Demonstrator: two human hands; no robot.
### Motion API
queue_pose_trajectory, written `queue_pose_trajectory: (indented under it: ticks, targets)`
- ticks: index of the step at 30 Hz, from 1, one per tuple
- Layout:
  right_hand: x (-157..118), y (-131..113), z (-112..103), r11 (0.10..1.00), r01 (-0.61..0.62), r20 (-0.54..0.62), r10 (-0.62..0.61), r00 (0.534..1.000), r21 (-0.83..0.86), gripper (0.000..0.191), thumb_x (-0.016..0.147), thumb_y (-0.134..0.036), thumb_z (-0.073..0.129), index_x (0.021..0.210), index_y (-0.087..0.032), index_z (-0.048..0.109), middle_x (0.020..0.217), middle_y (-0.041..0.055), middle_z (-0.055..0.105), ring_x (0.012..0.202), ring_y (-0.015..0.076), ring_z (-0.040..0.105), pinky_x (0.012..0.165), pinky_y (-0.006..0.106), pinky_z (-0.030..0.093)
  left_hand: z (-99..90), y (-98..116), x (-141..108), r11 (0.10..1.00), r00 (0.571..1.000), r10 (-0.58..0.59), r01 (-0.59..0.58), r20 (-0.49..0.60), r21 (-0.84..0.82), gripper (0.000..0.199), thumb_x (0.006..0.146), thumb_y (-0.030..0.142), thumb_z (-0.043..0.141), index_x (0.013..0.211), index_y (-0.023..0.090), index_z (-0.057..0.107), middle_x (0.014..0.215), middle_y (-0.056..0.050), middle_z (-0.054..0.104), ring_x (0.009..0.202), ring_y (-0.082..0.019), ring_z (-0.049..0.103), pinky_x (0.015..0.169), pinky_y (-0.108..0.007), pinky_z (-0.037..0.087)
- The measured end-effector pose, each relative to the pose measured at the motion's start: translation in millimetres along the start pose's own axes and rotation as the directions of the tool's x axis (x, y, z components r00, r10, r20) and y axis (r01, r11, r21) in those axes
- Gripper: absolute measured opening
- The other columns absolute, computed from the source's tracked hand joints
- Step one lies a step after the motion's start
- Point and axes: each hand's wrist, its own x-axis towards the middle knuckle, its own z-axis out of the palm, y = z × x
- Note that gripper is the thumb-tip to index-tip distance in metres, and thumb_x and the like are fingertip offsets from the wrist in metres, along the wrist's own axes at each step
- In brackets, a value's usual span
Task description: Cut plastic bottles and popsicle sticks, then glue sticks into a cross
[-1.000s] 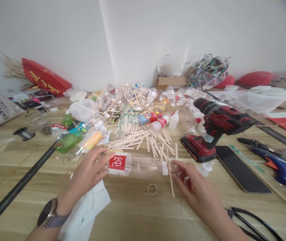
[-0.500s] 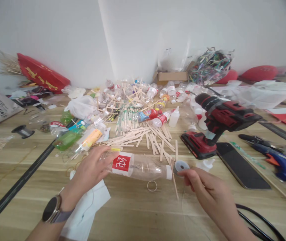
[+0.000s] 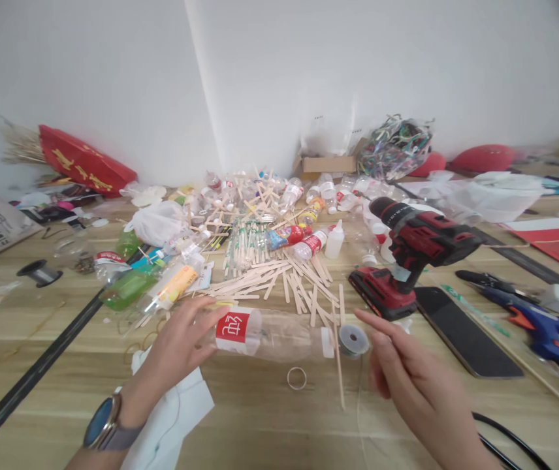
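My left hand, a watch on its wrist, is closed round the base end of a clear plastic bottle. The bottle lies sideways, its red-and-white label towards me and its white cap pointing right. Just past the cap, a small spool of thin clear line sits on the table, the line trailing towards me. My right hand is beside the spool with nothing visible in it, its index finger stretched out and the other fingers curled. A thin wooden stick lies between cap and spool. Nearer me is a small ring.
Loose wooden sticks and several plastic bottles are heaped behind. At right are a red cordless drill, a phone and a blue glue gun. A black rod crosses the left side, near a wire spool.
My right hand has let go of the small spool, which now rests on the table, and its index finger has straightened. My left hand keeps its hold on the bottle.
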Motion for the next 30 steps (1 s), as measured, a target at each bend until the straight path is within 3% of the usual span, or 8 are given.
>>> queue_pose_trajectory:
  ticks: [3, 5, 7, 9, 12, 19, 26, 30]
  targets:
    - [6, -3, -8, 0.980, 0.182, -0.053, -0.186, 0.981, -0.084, 0.027, 0.100, -0.033, 0.046, 0.119, -0.023, 0.061, 0.065, -0.0006, 0.066, 0.049, 0.0140, 0.060, 0.051, 0.024, 0.050, 2.9, -1, 3, 1.000, 1.000, -0.018, 0.018, -0.011, -0.009, 0.059, 0.076, 0.007, 0.053, 0.133, 0.026, 0.051, 0.122, -0.011, 0.059, 0.112, -0.029, 0.061, 0.093, -0.046, 0.054]
    - [12, -6, -12, 0.927, 0.354, -0.033, -0.360, 0.932, -0.126, 0.033, 0.095, -0.028, 0.053, 0.128, -0.025, 0.056, 0.100, 0.0084, 0.072, 0.078, 0.0189, 0.071, 0.068, 0.029, 0.057, 3.1, -2, 7, 1.000, 1.000, -0.017, 0.016, -0.013, -0.022, 0.058, 0.079, 0.009, 0.054, 0.134, 0.027, 0.049, 0.122, -0.011, 0.058, 0.112, -0.028, 0.061, 0.093, -0.046, 0.054]
    - [20, -11, -16, 0.868, 0.472, 0.045, -0.471, 0.881, -0.153, 0.050, 0.092, -0.025, 0.058, 0.140, -0.028, 0.046, 0.133, 0.0139, 0.060, 0.115, 0.0255, 0.064, 0.088, 0.036, 0.057, 2.1, -2, 12, 0.999, 1.000, -0.018, 0.018, -0.001, -0.033, 0.057, 0.080, 0.010, 0.056, 0.134, 0.029, 0.048, 0.123, -0.010, 0.059, 0.112, -0.027, 0.062, 0.093, -0.044, 0.054]
    - [28, -16, -20, 0.838, 0.525, 0.138, -0.509, 0.850, -0.149, 0.059, 0.092, -0.023, 0.057, 0.147, -0.031, 0.039, 0.144, 0.0133, 0.052, 0.131, 0.0265, 0.053, 0.096, 0.038, 0.054, 0.8, -3, 16, 0.999, 1.000, -0.030, 0.031, 0.009, -0.029, 0.057, 0.080, 0.011, 0.058, 0.134, 0.029, 0.049, 0.125, -0.010, 0.059, 0.113, -0.027, 0.061, 0.094, -0.043, 0.054]
    - [39, -25, -25, 0.827, 0.556, 0.231, -0.526, 0.819, -0.088, 0.055, 0.094, -0.024, 0.056, 0.146, -0.036, 0.042, 0.134, 0.0089, 0.062, 0.121, 0.0227, 0.061, 0.091, 0.033, 0.057, 0.6, -5, 20, 0.999, 0.999, -0.038, 0.038, -0.007, -0.030, 0.053, 0.081, 0.012, 0.060, 0.131, 0.027, 0.053, 0.125, -0.010, 0.059, 0.115, -0.027, 0.060, 0.095, -0.042, 0.053]
    - [62, -42, -27, 0.914, 0.403, 0.342, -0.362, 0.867, -0.054, 0.033, 0.091, -0.029, 0.057, 0.123, -0.028, 0.066, 0.106, 0.0072, 0.073, 0.100, 0.0237, 0.068, 0.084, 0.036, 0.058, 1.8, -11, 22, 1.000, 1.000, 0.005, -0.006, -0.020, -0.019, 0.056, 0.081, 0.009, 0.059, 0.133, 0.026, 0.049, 0.127, -0.011, 0.056, 0.116, -0.027, 0.057, 0.097, -0.043, 0.051]
    - [72, -64, -37, 0.881, 0.471, 0.584, -0.354, 0.731, -0.055, 0.026, 0.090, -0.033, 0.062, 0.114, -0.031, 0.073, 0.106, 0.0087, 0.073, 0.121, 0.0318, 0.056, 0.103, 0.049, 0.043, -4.8, -7, 24, 0.998, 0.999, 0.050, -0.050, -0.013, -0.024, 0.063, 0.077, 0.001, 0.052, 0.133, 0.029, 0.048, 0.127, -0.009, 0.055, 0.117, -0.023, 0.056, 0.096, -0.039, 0.052]
    - [69, -70, -40, 0.922, 0.379, 0.706, -0.319, 0.632, 0.078, 0.021, 0.092, -0.030, 0.062, 0.110, -0.030, 0.072, 0.103, 0.0056, 0.071, 0.105, 0.0243, 0.062, 0.091, 0.036, 0.050, -3.5, -10, 25, 0.998, 0.999, 0.054, -0.054, -0.008, -0.020, 0.058, 0.084, 0.004, 0.053, 0.135, 0.028, 0.046, 0.134, -0.012, 0.052, 0.124, -0.024, 0.052, 0.102, -0.042, 0.048]
